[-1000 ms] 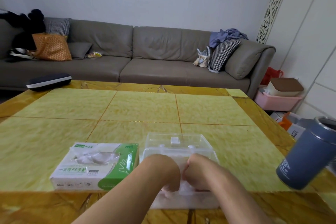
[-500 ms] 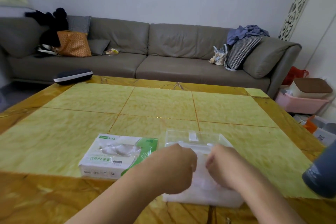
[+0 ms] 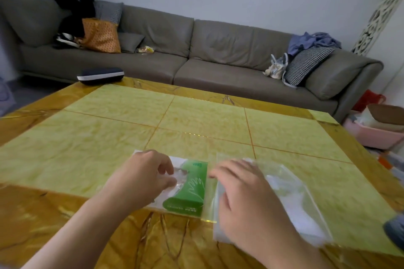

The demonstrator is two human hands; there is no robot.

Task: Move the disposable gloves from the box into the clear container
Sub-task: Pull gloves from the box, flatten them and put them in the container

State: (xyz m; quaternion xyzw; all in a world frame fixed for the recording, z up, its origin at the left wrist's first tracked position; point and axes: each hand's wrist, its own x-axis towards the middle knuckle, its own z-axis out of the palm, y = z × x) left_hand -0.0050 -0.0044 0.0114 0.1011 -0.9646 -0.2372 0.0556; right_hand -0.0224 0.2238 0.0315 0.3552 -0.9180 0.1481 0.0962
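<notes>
- Risk, judged: the left hand (image 3: 144, 178) pinches thin film at the opening of the box (image 3: 185, 190). A fast pull could drag out a clump of several gloves, or lift the light box off the table (image 3: 109, 137).
- Cause: the gloves are thin, clinging plastic, and nothing weighs the box down except the hand working at its opening.
- Risk, judged: the clear container (image 3: 284, 194) could slide toward the near edge of the table. Cause: it appears light and the table surface is glossy.
- Risk, judged: a glove could catch on the container rim and hang outside. Cause: the film is limp and holds no shape.
- Left hand: thumb and fingers are curled and pinch a wisp of the disposable gloves (image 3: 179, 178) at the box opening.
- Right hand (image 3: 247, 201): lies over the left part of the container with fingers extended and close together. Motion blur hides whether they grip film; this cannot be told.
- Gloves, appearance: translucent, whitish, crumpled, glossy where light catches them.
- Gloves, location: a tuft shows at the opening in the top of the green-and-white box, near the near edge of the table at its middle.
- Container, location: just right of the box, its left side touching or nearly touching it. A whitish, crumpled mass shows through its wall.
</notes>
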